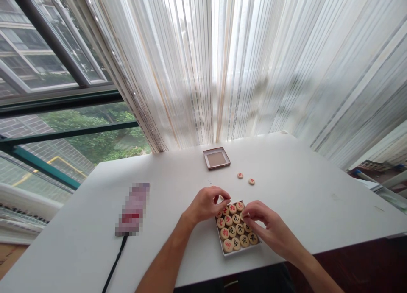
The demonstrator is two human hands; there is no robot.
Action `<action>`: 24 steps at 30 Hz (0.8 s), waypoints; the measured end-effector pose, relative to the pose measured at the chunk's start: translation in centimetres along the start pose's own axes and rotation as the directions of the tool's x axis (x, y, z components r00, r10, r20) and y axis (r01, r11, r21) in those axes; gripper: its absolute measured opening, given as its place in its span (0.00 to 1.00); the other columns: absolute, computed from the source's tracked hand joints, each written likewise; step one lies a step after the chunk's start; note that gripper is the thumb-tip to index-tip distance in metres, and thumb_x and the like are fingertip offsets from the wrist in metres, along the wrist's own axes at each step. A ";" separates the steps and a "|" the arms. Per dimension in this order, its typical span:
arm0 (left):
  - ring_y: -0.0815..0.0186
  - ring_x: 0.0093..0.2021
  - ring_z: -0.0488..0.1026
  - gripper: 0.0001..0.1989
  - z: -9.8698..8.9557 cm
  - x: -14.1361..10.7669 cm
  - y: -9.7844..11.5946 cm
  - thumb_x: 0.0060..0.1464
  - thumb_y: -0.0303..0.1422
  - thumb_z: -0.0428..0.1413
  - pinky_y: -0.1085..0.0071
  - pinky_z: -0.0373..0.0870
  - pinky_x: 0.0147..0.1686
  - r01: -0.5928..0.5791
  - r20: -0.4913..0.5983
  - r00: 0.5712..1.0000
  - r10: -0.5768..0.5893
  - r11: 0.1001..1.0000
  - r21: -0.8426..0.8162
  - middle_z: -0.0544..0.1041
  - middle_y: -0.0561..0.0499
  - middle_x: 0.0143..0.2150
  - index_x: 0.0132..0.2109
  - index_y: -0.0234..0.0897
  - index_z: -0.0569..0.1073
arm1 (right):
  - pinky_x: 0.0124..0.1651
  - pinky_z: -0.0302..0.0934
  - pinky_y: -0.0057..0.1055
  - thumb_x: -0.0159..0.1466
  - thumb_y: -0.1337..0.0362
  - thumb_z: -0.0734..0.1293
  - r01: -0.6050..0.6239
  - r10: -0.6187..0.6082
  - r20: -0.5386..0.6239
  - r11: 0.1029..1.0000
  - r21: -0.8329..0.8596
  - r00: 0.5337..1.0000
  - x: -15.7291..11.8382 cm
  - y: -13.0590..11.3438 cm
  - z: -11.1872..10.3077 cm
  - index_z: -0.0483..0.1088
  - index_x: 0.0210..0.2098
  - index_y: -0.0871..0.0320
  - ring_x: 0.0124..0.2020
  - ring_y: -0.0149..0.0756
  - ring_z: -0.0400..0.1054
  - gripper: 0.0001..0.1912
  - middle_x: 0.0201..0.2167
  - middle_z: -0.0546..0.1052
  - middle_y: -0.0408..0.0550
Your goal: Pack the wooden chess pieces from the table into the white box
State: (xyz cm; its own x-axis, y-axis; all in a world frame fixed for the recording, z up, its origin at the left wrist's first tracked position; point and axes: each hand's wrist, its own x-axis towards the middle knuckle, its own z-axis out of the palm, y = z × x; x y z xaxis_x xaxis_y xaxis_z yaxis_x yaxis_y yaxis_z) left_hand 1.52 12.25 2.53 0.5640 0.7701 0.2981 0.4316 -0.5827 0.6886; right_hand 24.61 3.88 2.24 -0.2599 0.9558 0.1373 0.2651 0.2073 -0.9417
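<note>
A shallow white box (235, 253) near the table's front edge holds rows of round wooden xiangqi pieces (239, 229) with red or black characters. Over its far left corner is my left hand (206, 205), thumb and forefinger brought together in a pinch; whatever lies between the tips is too small to make out. My right hand (269, 226) reaches in from the right side, its fingertips closed on a piece at the box's right edge, mostly hidden by the fingers. Two loose red-marked pieces, one (240, 175) beside another (251, 181), lie beyond the box.
An open box lid (217, 158) rests at the back of the white table (171, 178). On the left lies a blurred-out pinkish object (133, 208) with a black cable (116, 261). Striped sheer curtains (203, 72) hang behind the table, beside an open window (63, 85).
</note>
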 end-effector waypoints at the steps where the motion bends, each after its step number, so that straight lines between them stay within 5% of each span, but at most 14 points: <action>1: 0.70 0.29 0.70 0.05 -0.1 0.0 0.0 0.57 0.31 0.60 0.74 0.69 0.34 0.004 0.001 1.000 -0.004 1.000 -0.001 0.81 0.52 0.35 0.41 0.39 0.80 | 0.45 0.73 0.33 0.69 0.54 0.64 0.011 -0.011 0.003 0.999 -0.034 1.000 0.0 -0.2 0.0 0.74 0.40 0.54 0.42 0.38 0.74 0.11 0.40 0.76 0.48; 9: 0.70 0.30 0.69 0.07 -0.5 -0.1 0.5 0.55 0.36 0.63 0.74 0.69 0.34 0.021 0.067 0.998 -0.021 1.000 0.000 0.81 0.52 0.36 0.41 0.40 0.80 | 0.42 0.72 0.33 0.71 0.57 0.61 0.002 0.002 0.039 0.995 -0.100 0.999 0.0 -0.8 0.5 0.75 0.44 0.51 0.40 0.38 0.74 0.11 0.39 0.77 0.48; 15: 0.70 0.30 0.68 0.09 -0.6 -0.1 0.6 0.53 0.38 0.65 0.74 0.68 0.34 0.029 0.095 0.995 -0.033 0.998 0.047 0.80 0.53 0.36 0.41 0.41 0.80 | 0.33 0.68 0.29 0.70 0.58 0.62 -0.083 0.087 0.004 0.965 -0.247 0.996 0.5 -1.2 1.6 0.72 0.36 0.52 0.32 0.35 0.73 0.09 0.33 0.79 0.42; 24: 0.70 0.30 0.68 0.09 -0.7 -0.1 0.2 0.53 0.39 0.65 0.75 0.67 0.32 0.044 0.085 0.995 -0.047 0.999 0.030 0.80 0.53 0.36 0.40 0.40 0.80 | 0.30 0.63 0.29 0.67 0.63 0.64 0.011 -0.076 -0.101 0.849 -0.528 0.992 1.0 0.5 3.1 0.65 0.29 0.53 0.26 0.34 0.68 0.09 0.28 0.73 0.41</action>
State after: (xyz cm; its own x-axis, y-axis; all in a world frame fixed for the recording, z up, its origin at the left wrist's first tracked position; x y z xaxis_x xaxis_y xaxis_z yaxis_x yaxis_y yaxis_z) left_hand 1.06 12.21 3.08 0.6010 0.7716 0.2082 0.4775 -0.5555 0.6807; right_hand 21.65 4.31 0.97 -0.1840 0.9534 0.2393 0.7126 0.2971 -0.6355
